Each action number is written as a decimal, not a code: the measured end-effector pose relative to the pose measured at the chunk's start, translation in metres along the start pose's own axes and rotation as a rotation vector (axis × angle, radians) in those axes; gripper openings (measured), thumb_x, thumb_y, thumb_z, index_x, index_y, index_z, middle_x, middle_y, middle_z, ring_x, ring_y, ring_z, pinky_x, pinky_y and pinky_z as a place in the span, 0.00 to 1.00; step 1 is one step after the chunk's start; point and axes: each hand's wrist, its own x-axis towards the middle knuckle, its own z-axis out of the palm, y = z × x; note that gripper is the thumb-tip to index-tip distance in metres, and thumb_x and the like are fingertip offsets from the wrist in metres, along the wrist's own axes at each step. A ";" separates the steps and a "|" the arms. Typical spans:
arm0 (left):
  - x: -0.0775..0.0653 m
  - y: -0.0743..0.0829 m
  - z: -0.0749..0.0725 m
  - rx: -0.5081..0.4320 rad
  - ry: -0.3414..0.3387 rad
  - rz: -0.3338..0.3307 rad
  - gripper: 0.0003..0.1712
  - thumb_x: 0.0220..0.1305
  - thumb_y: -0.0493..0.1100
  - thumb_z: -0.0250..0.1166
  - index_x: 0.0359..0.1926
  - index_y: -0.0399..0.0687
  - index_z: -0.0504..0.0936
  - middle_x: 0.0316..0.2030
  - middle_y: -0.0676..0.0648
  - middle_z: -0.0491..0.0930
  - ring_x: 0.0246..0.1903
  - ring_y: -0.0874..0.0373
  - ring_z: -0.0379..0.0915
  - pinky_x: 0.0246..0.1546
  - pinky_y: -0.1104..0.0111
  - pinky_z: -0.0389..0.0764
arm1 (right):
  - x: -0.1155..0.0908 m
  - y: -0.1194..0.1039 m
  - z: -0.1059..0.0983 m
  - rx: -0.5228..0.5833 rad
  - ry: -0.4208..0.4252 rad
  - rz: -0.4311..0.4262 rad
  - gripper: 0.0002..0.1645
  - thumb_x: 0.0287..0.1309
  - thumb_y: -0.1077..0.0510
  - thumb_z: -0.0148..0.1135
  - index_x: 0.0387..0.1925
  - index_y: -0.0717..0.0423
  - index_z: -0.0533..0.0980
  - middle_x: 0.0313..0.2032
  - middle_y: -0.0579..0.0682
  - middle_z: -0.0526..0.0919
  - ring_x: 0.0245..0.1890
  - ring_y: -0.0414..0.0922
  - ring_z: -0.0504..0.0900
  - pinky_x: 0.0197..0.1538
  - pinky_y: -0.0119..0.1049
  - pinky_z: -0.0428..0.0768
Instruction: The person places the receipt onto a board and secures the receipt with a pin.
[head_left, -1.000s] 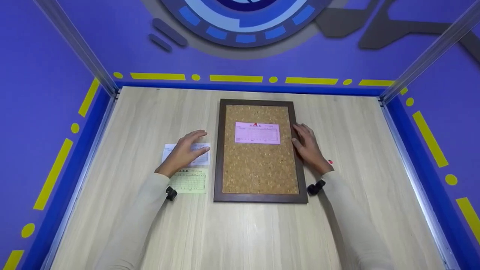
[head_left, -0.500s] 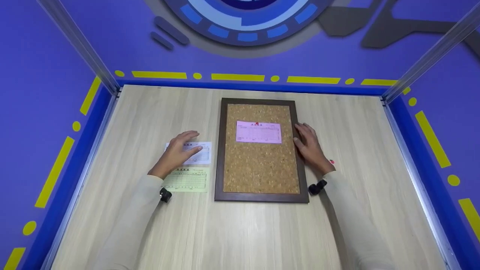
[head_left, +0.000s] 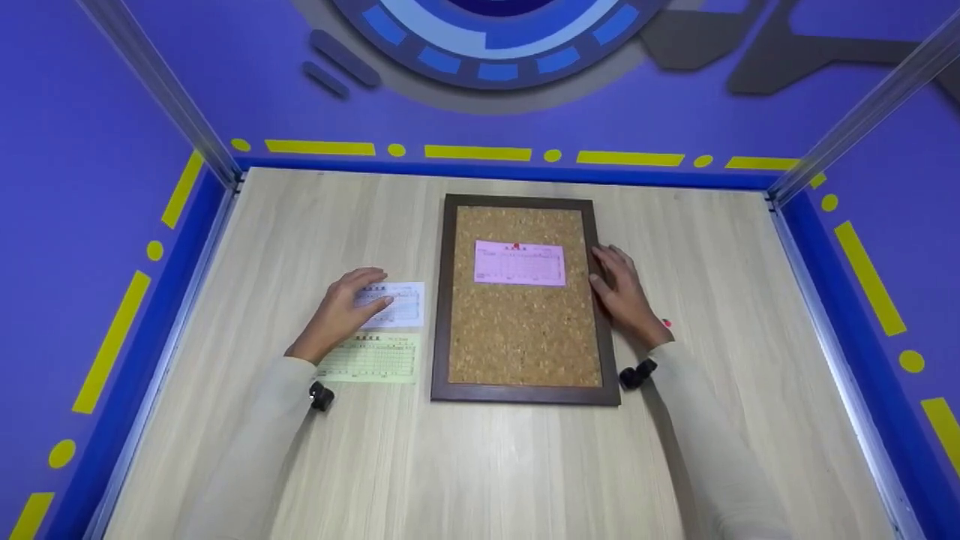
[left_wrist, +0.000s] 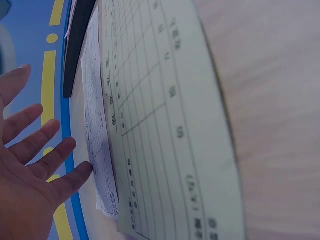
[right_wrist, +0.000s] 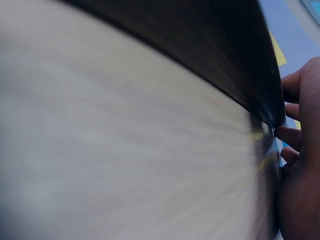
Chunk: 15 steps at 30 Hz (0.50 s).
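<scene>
A cork board [head_left: 525, 337] in a dark brown frame lies flat on the table. On its upper half is a pink slip [head_left: 519, 262] with a red pushpin [head_left: 516, 246] at its top edge. My right hand [head_left: 624, 296] touches the frame's right side with its fingertips, the fingers loosely bent. Left of the board, my left hand [head_left: 337, 311] hovers over a white printed slip [head_left: 409, 304], fingers spread and holding nothing; it hides part of that slip. Just below lies a green slip [head_left: 379, 360], its upper left corner covered by the left wrist.
A small red pin [head_left: 667, 323] lies on the table beside my right wrist. Blue walls with yellow marks [head_left: 478, 153] enclose the wooden table [head_left: 517, 465] at the back and both sides. A black wrist camera [head_left: 321, 396] sits on the left cuff.
My left hand has drawn back to the left, away from the board, uncovering more of the white slip. My right hand stays at the frame's side. The view has shifted slightly.
</scene>
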 end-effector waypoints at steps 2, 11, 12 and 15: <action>-0.002 -0.001 -0.001 -0.005 0.004 -0.004 0.29 0.75 0.41 0.74 0.71 0.32 0.81 0.74 0.35 0.76 0.78 0.38 0.65 0.81 0.46 0.61 | 0.000 -0.001 0.000 0.003 0.004 -0.014 0.34 0.82 0.61 0.59 0.81 0.66 0.66 0.81 0.67 0.64 0.86 0.62 0.50 0.85 0.62 0.47; -0.009 -0.002 -0.009 -0.004 0.027 -0.024 0.29 0.75 0.40 0.74 0.71 0.33 0.81 0.74 0.36 0.75 0.79 0.38 0.65 0.81 0.46 0.61 | 0.000 0.001 0.000 0.017 0.003 -0.016 0.34 0.81 0.62 0.59 0.81 0.65 0.66 0.82 0.66 0.62 0.86 0.62 0.49 0.85 0.62 0.47; -0.010 -0.003 -0.010 -0.004 0.029 -0.026 0.29 0.75 0.40 0.74 0.71 0.34 0.81 0.74 0.36 0.75 0.79 0.38 0.65 0.81 0.46 0.61 | 0.000 0.001 0.000 0.018 0.004 -0.015 0.34 0.81 0.62 0.59 0.81 0.65 0.66 0.82 0.66 0.62 0.86 0.62 0.49 0.85 0.62 0.47; -0.012 -0.006 -0.014 -0.005 0.040 -0.029 0.28 0.74 0.40 0.74 0.71 0.34 0.81 0.74 0.35 0.75 0.79 0.38 0.64 0.81 0.46 0.62 | 0.000 0.002 0.001 0.022 0.004 -0.014 0.34 0.81 0.63 0.59 0.81 0.65 0.66 0.82 0.66 0.61 0.86 0.62 0.49 0.85 0.63 0.48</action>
